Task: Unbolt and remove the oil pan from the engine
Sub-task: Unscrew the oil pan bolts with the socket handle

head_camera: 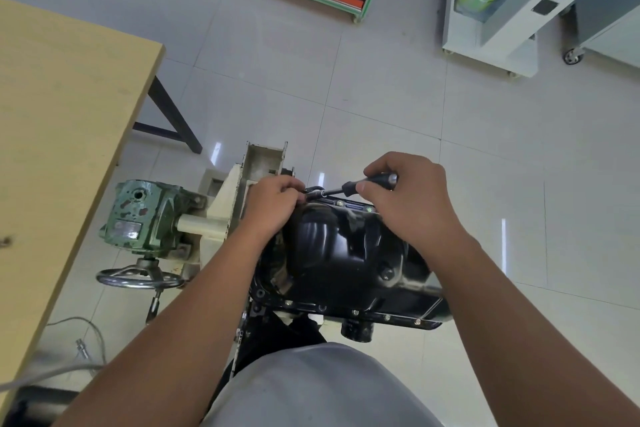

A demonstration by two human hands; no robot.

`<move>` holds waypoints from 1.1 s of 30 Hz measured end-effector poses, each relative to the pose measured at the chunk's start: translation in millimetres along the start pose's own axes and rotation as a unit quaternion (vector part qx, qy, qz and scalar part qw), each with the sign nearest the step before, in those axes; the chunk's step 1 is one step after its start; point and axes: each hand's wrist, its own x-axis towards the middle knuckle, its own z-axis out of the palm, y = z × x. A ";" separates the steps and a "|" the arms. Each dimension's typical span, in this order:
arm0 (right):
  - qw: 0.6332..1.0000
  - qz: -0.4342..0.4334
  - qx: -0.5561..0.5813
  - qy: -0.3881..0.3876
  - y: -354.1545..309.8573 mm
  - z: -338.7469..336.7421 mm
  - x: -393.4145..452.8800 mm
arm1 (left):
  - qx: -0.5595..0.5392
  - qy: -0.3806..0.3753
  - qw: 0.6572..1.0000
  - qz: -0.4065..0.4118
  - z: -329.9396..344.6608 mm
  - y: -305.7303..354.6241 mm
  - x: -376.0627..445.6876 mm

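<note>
Head view: the black oil pan [346,253] sits bolted on the engine, held in a stand just in front of the person; the right hand [412,198] has fingers curled around the ratchet handle [372,183], while the left hand [273,203] pinches the tool's head at a bolt on the far flange. Best practice, by judgement: keep the socket square and pressed down, with short swings. Open floor lies beyond the far edge; the wooden table [69,114] bounds the left.

A single wide-angle head-worn camera looks steeply down and forward from close above the person's forearms, taking in the oil pan [346,253] near frame centre, a wooden table [59,135] at left, and tiled floor [381,87] stretching ahead.
</note>
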 end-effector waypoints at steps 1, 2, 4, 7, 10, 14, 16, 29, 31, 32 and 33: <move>1.000 -0.003 -0.001 -0.003 -1.1 0.2 -0.2 | -0.004 0.000 1.000 0.000 0.0 -0.4 -0.3; 1.000 -0.007 -0.003 -0.004 -2.4 1.0 -1.2 | -0.009 0.000 1.000 0.000 -0.1 -0.8 -1.0; 1.000 -0.018 -0.016 -0.009 -5.5 3.1 -2.0 | -0.016 0.003 1.000 0.000 -0.1 -0.9 -1.4; 0.997 -0.038 -0.052 -0.031 -12.7 2.8 0.3 | -0.032 0.002 0.999 -0.002 1.4 -2.6 0.1; 0.989 -0.074 -0.114 -0.059 -23.6 0.9 5.3 | -0.040 0.000 0.999 -0.004 2.2 -2.7 1.6; 0.979 -0.088 -0.158 -0.089 -30.2 3.8 8.6 | -0.044 -0.003 0.999 -0.007 2.9 -3.2 1.9; 0.985 -0.084 -0.130 -0.079 -28.4 3.8 7.1 | -0.053 -0.006 0.999 -0.012 2.4 -4.2 2.2; 0.996 -0.045 -0.060 -0.038 -20.9 6.7 0.4 | -0.054 0.004 0.999 -0.003 2.3 -4.3 0.7; 0.995 -0.052 -0.070 -0.039 -23.2 7.3 1.0 | -0.053 0.002 0.999 -0.002 2.0 -4.6 0.6; 0.995 -0.056 -0.078 -0.039 -24.2 7.9 0.8 | -0.053 0.002 0.999 -0.001 1.9 -5.1 0.6; 0.994 -0.060 -0.086 -0.038 -25.2 9.2 0.2 | -0.053 0.002 0.999 0.001 2.0 -5.7 1.0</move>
